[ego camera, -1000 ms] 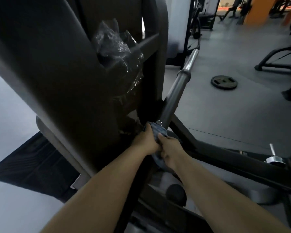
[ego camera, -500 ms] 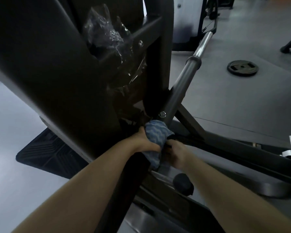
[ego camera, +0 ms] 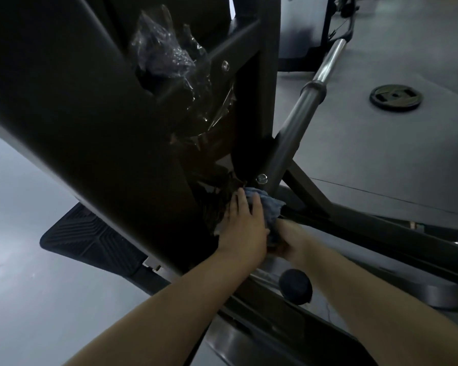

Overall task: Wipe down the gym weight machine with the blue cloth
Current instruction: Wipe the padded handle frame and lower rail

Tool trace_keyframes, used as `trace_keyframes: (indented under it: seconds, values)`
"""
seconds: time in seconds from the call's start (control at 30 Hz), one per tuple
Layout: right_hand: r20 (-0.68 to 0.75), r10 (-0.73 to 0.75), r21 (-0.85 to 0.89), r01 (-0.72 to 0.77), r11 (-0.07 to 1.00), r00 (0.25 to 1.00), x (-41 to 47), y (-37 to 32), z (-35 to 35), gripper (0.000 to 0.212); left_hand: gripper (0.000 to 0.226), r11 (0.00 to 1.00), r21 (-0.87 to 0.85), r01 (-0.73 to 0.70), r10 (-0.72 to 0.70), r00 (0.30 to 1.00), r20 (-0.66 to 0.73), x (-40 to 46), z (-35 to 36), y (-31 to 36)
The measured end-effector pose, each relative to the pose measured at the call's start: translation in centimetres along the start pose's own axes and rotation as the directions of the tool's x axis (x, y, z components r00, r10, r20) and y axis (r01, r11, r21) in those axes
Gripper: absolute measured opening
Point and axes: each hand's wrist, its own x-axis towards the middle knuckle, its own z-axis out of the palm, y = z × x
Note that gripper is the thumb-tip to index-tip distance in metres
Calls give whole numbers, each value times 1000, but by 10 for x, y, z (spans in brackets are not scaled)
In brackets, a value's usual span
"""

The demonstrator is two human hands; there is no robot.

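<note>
Cloth: the cloth (ego camera: 267, 207) is pressed at the bar (ego camera: 288, 138) base.
Left hand (ego camera: 242, 231): fingers laid flat on it.
Right hand (ego camera: 292, 243): grip cannot be told.
Progress: midway judged; upper bar and frame (ego camera: 77, 101) left.

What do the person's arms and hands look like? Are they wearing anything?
Both arms are bare, with no sleeves showing. The left hand and the right hand have no gloves. No watch, bracelet or ring can be seen in this dim light.
</note>
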Motion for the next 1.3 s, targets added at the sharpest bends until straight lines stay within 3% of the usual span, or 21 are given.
trace_keyframes:
  seconds: [0.07,0.17,0.33,0.63,0.73,0.83,0.97,1.1,1.3]
  values:
    - [-7,-33,14,33,999,999,2,-10,-5,21,76,998,46,42,-45,997,66,8,2,3]
    - [-61,-84,122,91,988,995,5,-31,-13,25,74,998,-25,64,-61,995,80,27,-4,0]
    - [-87,-191,127,201,971,978,-11,-50,-7,20,73,992,-92,85,-72,988,136,43,-11,0]
    - [8,-294,86,292,952,956,-55,1,22,27,72,990,-138,-36,58,985,163,-5,-6,-27]
    - [39,-316,-25,317,948,948,-68,27,31,26,73,989,-140,-51,76,981,179,-34,-3,-42]
    - [86,-281,88,274,958,956,-81,43,37,29,73,995,-70,-67,80,976,205,-59,1,-50]
    - [50,-232,254,212,944,971,-79,34,34,27,74,999,-32,-20,27,974,224,-56,-1,-43]
    - [-32,-174,306,176,936,984,-68,7,29,23,80,999,-35,17,-9,973,230,-28,-6,-24]
    - [-53,-288,338,289,896,956,-51,-39,23,25,84,989,-111,93,-64,968,243,26,-17,-4]
